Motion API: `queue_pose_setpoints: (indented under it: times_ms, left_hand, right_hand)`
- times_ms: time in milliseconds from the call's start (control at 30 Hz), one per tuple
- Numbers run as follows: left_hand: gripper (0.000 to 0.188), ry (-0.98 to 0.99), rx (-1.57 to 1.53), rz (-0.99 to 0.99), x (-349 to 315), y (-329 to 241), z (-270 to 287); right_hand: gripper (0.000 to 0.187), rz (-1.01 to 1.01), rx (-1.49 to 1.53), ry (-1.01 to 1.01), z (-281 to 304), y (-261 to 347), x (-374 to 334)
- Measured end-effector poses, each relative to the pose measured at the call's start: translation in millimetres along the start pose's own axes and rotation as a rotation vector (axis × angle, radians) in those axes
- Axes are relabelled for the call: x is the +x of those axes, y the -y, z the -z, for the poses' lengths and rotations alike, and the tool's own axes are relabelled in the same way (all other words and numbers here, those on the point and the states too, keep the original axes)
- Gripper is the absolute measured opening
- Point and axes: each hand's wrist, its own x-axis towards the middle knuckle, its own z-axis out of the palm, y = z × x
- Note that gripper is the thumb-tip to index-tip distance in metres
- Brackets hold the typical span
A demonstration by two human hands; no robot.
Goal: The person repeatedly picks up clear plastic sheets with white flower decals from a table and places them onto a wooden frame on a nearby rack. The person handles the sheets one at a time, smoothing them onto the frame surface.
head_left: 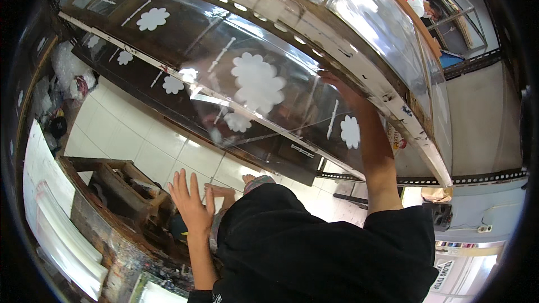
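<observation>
My left hand (192, 201) hovers over the pale floor with its fingers spread and nothing in them. It is nearest a worn, paint-stained wooden stand (106, 202). My right arm stretches forward across a long dark, glossy surface (185, 39) printed with white flower shapes and short white bars. At its far end, my right hand (341, 87) is in shadow beside a pale, stained frame rail (387, 98). Reflections and blur keep me from telling whether its fingers grip anything. A large white flower shape (258, 84) lies to the left of that hand.
Clear sheeting (376, 8) spans the upper frame. A second narrow pale rail (286, 129) crosses the dark surface. Crumpled plastic (70, 70) lies at the left. White sheets (67, 219) rest at the lower left. Another person (412, 0) is at the far upper right.
</observation>
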Motion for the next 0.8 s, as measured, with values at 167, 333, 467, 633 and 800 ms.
queue_pose_setpoints:
  times_ms: [167,333,467,633,800]
  left_hand:
    - [0.042,0.131,-0.004,0.257,-70,25,-84]
    - [0.04,0.331,-0.15,0.583,-181,27,-175]
    - [0.04,0.517,-0.242,0.831,-249,-6,-209]
    - [0.035,0.52,-0.332,0.988,-303,-28,-235]
    - [0.034,0.428,-0.314,0.95,-302,-27,-235]
  right_hand:
    - [0.033,-0.048,0.015,-0.307,169,-16,-63]
    - [0.033,-0.087,0.003,-0.527,301,-40,-116]
    - [0.033,-0.116,-0.014,-0.612,368,-58,-127]
    - [0.032,-0.152,-0.058,-0.668,432,-79,-133]
    - [0.029,-0.17,-0.21,-0.807,454,-94,-127]
